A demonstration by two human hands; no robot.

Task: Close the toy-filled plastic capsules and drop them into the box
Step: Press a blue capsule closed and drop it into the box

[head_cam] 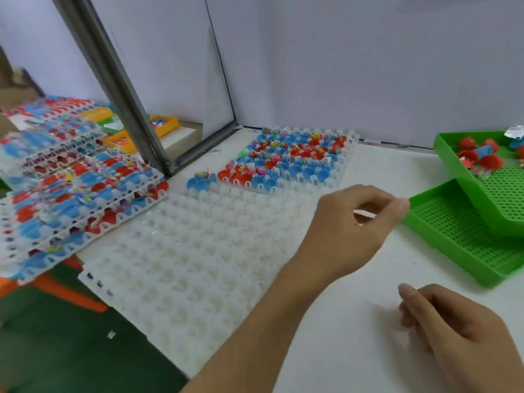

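Note:
A white tray [347,157] at the back of the table holds several open red and blue capsule halves [289,160] with small toys in them. A few blue halves [201,180] sit on the far corner of a large white tray [184,251] with bare cups. At the right, a tilted green perforated basket [499,199] holds closed red capsules [476,157]. It leans on a lower green basket [453,236]. My left hand [354,225] hovers by the lower basket's near corner, fingers loosely curled, nothing visible in it. My right hand [453,336] hangs over the table, holding nothing.
Stacked white trays [71,188] full of red and blue capsules overhang the table's left side. A grey metal post [127,103] slants up behind them, with yellow boxes [167,124] beyond. White wall panels close off the back. An orange frame [65,293] and green floor lie below left.

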